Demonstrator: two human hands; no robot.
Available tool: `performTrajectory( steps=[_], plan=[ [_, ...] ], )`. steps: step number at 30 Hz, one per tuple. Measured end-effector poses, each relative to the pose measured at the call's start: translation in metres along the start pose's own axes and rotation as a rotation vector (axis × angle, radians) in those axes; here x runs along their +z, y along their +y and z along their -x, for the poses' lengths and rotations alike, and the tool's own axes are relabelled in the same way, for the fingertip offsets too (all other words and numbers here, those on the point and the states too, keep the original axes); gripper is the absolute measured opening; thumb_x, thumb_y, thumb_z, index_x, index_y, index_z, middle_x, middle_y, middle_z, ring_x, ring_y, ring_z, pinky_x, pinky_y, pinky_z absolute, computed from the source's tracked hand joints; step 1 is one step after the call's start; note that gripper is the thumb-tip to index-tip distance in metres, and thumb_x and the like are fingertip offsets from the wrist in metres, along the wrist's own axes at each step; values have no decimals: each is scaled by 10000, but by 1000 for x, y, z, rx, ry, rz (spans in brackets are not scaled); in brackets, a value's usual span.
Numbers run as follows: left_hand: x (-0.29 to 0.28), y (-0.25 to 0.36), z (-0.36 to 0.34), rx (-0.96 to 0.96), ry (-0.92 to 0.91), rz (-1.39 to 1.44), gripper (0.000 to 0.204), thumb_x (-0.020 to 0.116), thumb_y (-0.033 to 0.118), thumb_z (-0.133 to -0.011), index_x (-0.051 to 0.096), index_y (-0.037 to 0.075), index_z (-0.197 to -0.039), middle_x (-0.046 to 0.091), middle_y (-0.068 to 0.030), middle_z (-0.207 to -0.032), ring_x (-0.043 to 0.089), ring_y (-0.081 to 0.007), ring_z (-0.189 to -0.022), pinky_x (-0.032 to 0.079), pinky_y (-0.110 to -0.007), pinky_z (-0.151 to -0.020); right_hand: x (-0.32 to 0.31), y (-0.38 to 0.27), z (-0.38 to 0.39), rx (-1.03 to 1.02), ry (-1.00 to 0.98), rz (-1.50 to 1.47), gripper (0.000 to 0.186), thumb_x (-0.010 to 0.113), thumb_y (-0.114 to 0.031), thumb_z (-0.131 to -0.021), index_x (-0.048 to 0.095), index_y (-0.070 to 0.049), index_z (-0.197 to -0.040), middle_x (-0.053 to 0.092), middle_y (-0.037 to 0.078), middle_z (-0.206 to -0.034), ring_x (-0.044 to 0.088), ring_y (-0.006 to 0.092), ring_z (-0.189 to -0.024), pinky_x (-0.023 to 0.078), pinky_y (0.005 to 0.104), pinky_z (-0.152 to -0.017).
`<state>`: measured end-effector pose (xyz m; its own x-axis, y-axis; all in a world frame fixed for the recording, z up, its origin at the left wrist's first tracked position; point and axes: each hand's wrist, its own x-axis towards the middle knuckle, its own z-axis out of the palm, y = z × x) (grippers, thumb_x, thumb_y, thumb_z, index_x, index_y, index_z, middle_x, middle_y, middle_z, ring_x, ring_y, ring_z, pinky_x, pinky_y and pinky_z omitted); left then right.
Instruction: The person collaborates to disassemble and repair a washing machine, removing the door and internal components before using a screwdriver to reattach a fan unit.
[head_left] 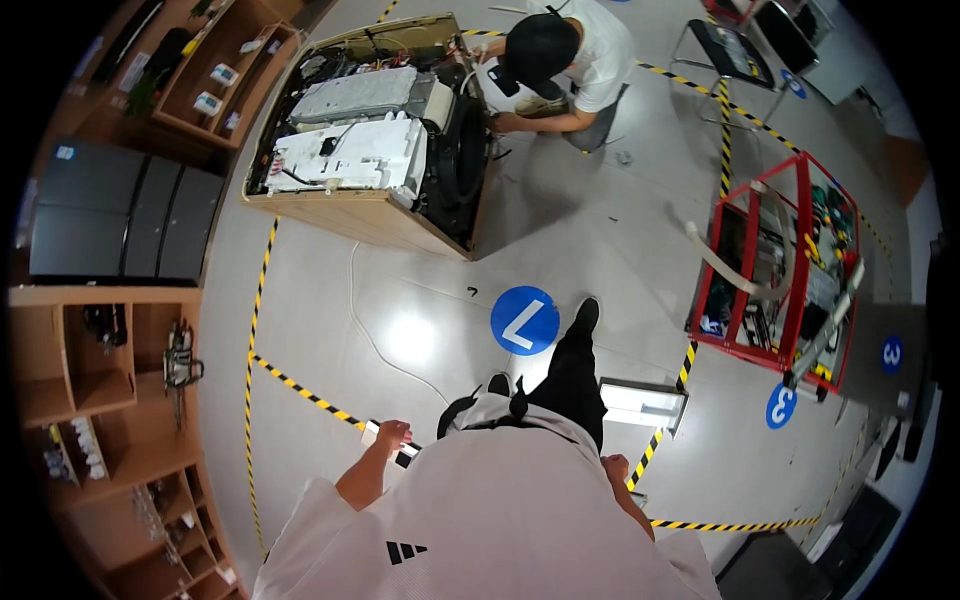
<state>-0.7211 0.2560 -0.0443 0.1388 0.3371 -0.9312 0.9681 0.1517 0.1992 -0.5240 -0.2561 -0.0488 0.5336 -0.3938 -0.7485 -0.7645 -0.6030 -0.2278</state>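
My left hand (394, 434) hangs at my left side, its fingers wrapped round a small white-and-black object (404, 460) that partly shows at both sides of the hand. What that object is I cannot make out. At my right side hangs my right hand (616, 467) with its fingers curled in; anything inside them is hidden. Ahead on the floor stands a large opened appliance (365, 220) with a tan casing, white plastic parts and a round black part. A person (600, 50) in a white top crouches at its right side, one hand at its edge.
To the right stands a red-framed tool cart (745, 345) full of tools. A pale cable (365, 330) runs across the floor towards my feet. Wooden shelves (100, 295) line the left. A white panel (640, 405) lies right of my legs, and a black chair (730, 50) stands far right.
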Motion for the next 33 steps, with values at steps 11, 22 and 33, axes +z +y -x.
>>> performTrajectory(
  steps=[11, 22, 33],
  plan=[
    [81, 231, 87, 329, 126, 147, 297, 570, 255, -881, 616, 5, -1036, 667, -66, -851, 648, -146, -786, 487, -249, -654, -113, -276, -237, -296, -97, -445, 199, 665, -114, -787, 542, -46, -928, 600, 72, -734, 633, 159, -601, 485, 244, -483],
    [84, 244, -6, 35, 32, 343, 239, 541, 245, -865, 644, 34, -907, 653, -52, -781, 613, -122, -653, 475, -263, -559, -86, -298, -242, -435, -257, -277, 86, 566, 15, -693, 566, -25, -769, 605, 84, -642, 570, 163, -489, 452, 247, -439],
    [-8, 378, -29, 677, 984, 270, 283, 622, 161, -849, 571, 9, -1083, 590, -174, -1091, 581, -317, -969, 481, -371, -794, -93, -328, -181, -584, -26, 274, 164, 676, -98, -737, 652, -24, -881, 611, 79, -691, 551, 138, -490, 449, 265, -454]
  ],
)
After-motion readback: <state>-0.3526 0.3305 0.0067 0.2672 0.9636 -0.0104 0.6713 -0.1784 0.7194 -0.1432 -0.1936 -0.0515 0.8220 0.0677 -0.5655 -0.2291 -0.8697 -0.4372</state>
